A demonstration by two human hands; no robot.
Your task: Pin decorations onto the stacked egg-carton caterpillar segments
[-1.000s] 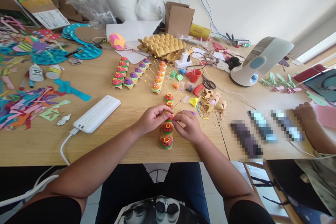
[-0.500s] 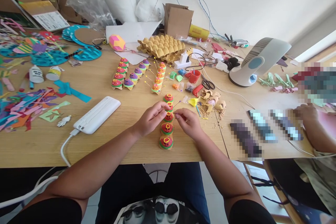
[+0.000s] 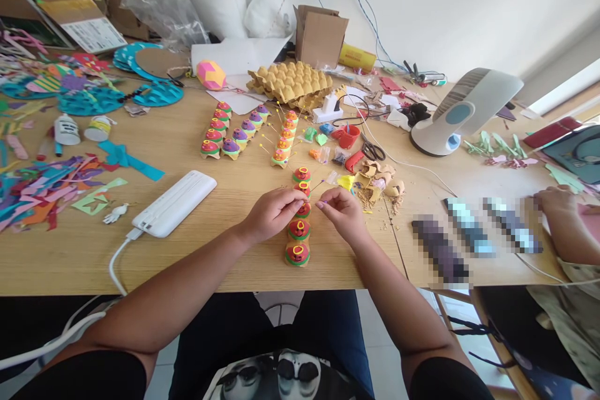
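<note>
A row of red egg-carton cups (image 3: 298,254), trimmed with green and yellow and marked with small faces, runs away from me on the table. My left hand (image 3: 276,212) is over the row's middle, thumb and fingertips pinched together at a red cup; what they hold is too small to make out. On the row's right side, my right hand (image 3: 343,215) is closed in a pinch, with a tiny purple spot at its fingertips. A thin stick with a purple tip (image 3: 322,182) slants out from the row just beyond my fingers.
Behind stand finished-looking red, purple and orange cup rows (image 3: 232,149). Scissors (image 3: 374,151), a red cup (image 3: 347,136) and torn carton bits (image 3: 379,178) lie to the right, near a fan (image 3: 464,112). A white power bank (image 3: 174,203) lies left. Another person's hand (image 3: 557,206) rests far right.
My left hand's fingertips have lowered and shifted slightly right over the row. My right hand has moved slightly right, and a purple spot now shows at its fingertips.
</note>
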